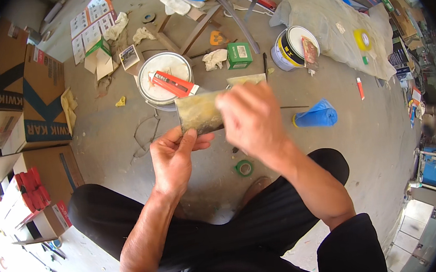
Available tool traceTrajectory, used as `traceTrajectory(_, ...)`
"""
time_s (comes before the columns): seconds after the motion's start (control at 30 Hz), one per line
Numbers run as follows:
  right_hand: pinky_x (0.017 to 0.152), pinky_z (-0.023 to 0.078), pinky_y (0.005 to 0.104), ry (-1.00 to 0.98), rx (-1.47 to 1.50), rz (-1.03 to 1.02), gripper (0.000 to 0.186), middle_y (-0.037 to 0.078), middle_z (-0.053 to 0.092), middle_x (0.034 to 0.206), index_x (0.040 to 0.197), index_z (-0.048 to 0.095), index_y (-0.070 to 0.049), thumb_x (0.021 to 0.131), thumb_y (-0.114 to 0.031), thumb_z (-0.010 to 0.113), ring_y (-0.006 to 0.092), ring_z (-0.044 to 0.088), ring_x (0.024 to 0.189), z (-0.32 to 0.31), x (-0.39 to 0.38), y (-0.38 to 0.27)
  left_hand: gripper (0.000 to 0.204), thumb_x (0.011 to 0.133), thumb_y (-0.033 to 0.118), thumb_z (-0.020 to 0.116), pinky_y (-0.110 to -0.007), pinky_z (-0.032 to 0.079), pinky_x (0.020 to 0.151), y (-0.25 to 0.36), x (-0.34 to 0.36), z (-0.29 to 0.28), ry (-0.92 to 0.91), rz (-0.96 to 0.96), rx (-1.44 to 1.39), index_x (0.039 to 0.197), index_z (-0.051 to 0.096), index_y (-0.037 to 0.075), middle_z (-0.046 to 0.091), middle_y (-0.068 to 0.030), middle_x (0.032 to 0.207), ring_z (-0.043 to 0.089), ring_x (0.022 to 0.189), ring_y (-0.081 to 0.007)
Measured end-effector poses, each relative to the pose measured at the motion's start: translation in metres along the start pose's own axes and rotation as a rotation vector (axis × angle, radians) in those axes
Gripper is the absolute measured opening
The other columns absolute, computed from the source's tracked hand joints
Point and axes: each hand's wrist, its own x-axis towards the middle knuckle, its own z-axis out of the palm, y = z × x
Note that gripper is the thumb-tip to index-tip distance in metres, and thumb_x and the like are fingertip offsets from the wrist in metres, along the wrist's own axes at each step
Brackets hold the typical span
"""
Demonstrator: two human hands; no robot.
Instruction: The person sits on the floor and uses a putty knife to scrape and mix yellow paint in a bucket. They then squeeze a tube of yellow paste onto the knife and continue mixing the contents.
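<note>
The grip of the left hand (171, 157) pinches the smeared flat plate (198, 112) near its lower left corner, above the middle of the floor (367, 136). The right hand (251, 119) covers the plate's right end; blur hides whether it grasps anything. A firm pinch at that corner, fingertips behind the edge, should steady the plate against the right hand's pressure.

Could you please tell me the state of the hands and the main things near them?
Flat piece: held up, surface mottled.
Left hand: closed on the piece's lower edge.
Right hand: blurred, grip unclear.
Round tin: upright, red-and-white packet on top.
Yellow-and-black can: upright, apparently closed.
Blue roll: lying on its side.
Green tape roll: lying flat.
Green box: apparently closed.
</note>
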Motion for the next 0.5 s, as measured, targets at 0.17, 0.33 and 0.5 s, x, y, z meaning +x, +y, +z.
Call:
traceTrajectory(0.17, 0.075, 0.045, 0.0415, -0.109, -0.042, 0.044, 0.008, 0.006, 0.059, 0.079, 0.081, 0.065, -0.008, 0.077, -0.004, 0.070, 0.0277, 0.062, 0.076, 0.009, -0.010, 0.009, 0.023, 0.106, 0.010, 0.061, -0.037, 0.062, 0.087, -0.005, -0.001, -0.001, -0.015, 0.040, -0.011, 0.116, 0.073, -0.007, 0.078, -0.0138, 0.101, 0.078, 0.092, -0.0229)
traceTrajectory(0.33, 0.078, 0.055, 0.0402, -0.104, -0.292, 0.526, 0.001, 0.012, 0.074, 0.084, 0.086, 0.072, -0.002, 0.086, -0.001, 0.072, 0.0245, 0.073, 0.081, -0.037, 0.001, 0.074, 0.022, 0.107, 0.015, 0.064, -0.035, 0.060, 0.077, 0.011, 0.002, -0.009, 0.157, 0.174, 0.073, 0.107, 0.075, -0.004, 0.077, -0.0106, 0.093, 0.077, 0.084, -0.0210)
traceTrajectory(0.5, 0.084, 0.056, 0.0323, 0.016, 0.912, 0.934, 0.006, -0.004, 0.069, 0.105, 0.100, 0.073, -0.005, 0.100, -0.011, 0.074, 0.0107, 0.065, 0.094, -0.035, -0.004, 0.039, 0.020, 0.107, 0.018, 0.067, -0.033, 0.058, 0.071, 0.007, 0.008, -0.008, 0.233, 0.134, -0.147, 0.106, 0.076, 0.000, 0.077, -0.0076, 0.092, 0.077, 0.082, -0.0203)
